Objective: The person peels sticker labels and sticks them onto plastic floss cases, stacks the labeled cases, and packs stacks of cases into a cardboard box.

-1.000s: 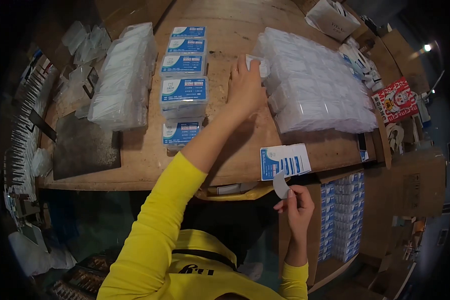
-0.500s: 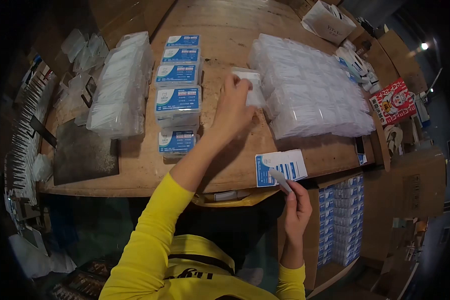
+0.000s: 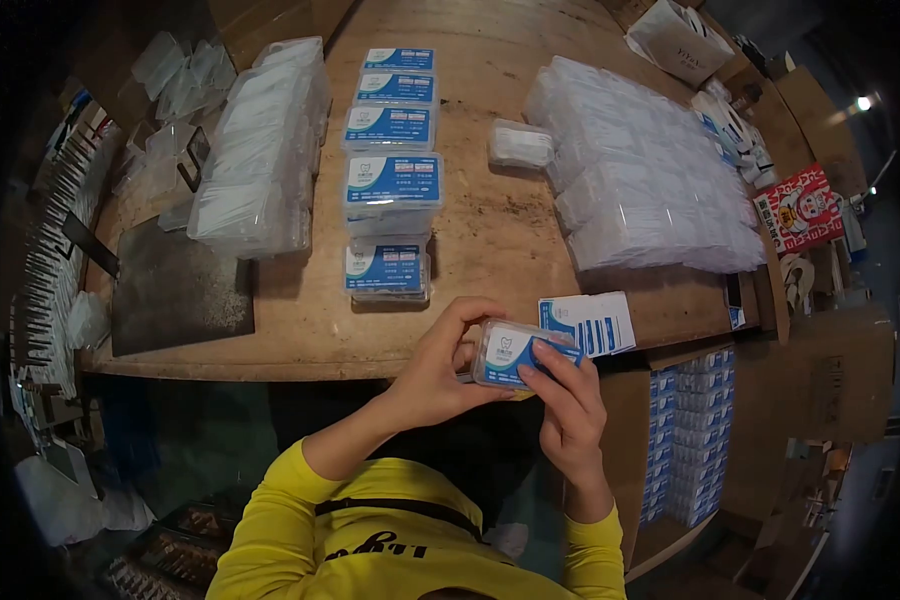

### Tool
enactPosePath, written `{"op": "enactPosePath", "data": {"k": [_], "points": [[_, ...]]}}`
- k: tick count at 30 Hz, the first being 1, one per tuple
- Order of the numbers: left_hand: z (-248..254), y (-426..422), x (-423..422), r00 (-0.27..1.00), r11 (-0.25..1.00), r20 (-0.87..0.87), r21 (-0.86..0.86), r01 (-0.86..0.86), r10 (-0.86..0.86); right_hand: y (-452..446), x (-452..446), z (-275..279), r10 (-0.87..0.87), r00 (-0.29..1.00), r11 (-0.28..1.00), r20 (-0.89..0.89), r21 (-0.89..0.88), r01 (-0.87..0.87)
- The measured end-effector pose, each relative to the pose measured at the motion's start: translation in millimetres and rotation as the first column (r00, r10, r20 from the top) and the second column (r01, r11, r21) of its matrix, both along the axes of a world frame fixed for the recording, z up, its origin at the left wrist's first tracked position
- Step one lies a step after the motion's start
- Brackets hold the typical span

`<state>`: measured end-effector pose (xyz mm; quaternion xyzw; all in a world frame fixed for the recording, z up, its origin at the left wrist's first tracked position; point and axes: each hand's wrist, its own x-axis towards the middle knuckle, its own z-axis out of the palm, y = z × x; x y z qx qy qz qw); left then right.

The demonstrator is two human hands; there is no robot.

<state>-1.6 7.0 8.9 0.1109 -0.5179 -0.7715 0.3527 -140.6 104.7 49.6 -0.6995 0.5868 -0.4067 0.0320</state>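
Blue-labelled box [image 3: 507, 352] is gripped by left fingers [image 3: 460, 313], slightly parted right fingers [image 3: 568, 373] touching its top, their grip unclear.

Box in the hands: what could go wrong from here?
The card on top of the box might crease or sit crooked where the right hand has its fingers on it. The left hand steadies the box at the table's front edge, so a slip could drop it. The spare cards beside the right hand might get knocked.
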Motion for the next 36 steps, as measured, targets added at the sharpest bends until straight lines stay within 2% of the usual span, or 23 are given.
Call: {"op": "enactPosePath", "data": {"k": [2,16,19,22,26,28,31,34,36], "points": [[-0.9,-0.5,1.8,1.000,0.998,0.011,-0.051,-0.022,0.023,-0.4,1.3,0.7,0.007,1.000,1.000,-0.013,-0.008,-0.007],[-0.9,-1.3,4.3,0.999,0.998,-0.039,-0.042,-0.039,0.038,-3.5,4.0,4.8,0.005,0.998,1.000,-0.060,0.000,-0.005],[1.1,-2.2,4.8,0.997,0.994,-0.020,-0.080,-0.081,0.079,-2.0,1.9,5.5,0.034,0.995,0.998,-0.091,0.062,-0.028],[1.8,-8.1,9.5,0.988,0.973,0.055,-0.193,-0.128,0.141,-3.6,-1.4,7.0,0.128,0.966,0.971,-0.225,0.228,-0.075],[3.4,-24.0,27.8,0.948,0.920,0.156,-0.329,-0.216,0.278,0.3,-5.6,-6.2,-0.013,0.941,0.892,-0.339,0.421,0.164],[-2.4,-35.3,40.9,0.916,0.873,0.130,-0.379,-0.309,0.380,3.9,-20.2,-21.3,-0.087,0.928,0.882,-0.362,0.406,0.241],[-0.7,-51.5,59.8,0.748,0.698,0.186,-0.551,-0.457,0.637,11.6,-40.1,-44.0,-0.149,0.896,0.865,-0.418,0.383,0.323],[-6.1,-58.6,69.0,0.463,0.347,0.183,-0.889,-0.299,0.867,17.8,-48.3,-57.3,-0.178,0.870,0.848,-0.460,0.376,0.373],[-5.2,-55.4,62.0,0.366,0.261,0.133,-0.909,-0.325,0.921,19.2,-51.2,-64.0,-0.184,0.861,0.851,-0.474,0.361,0.380]]}}
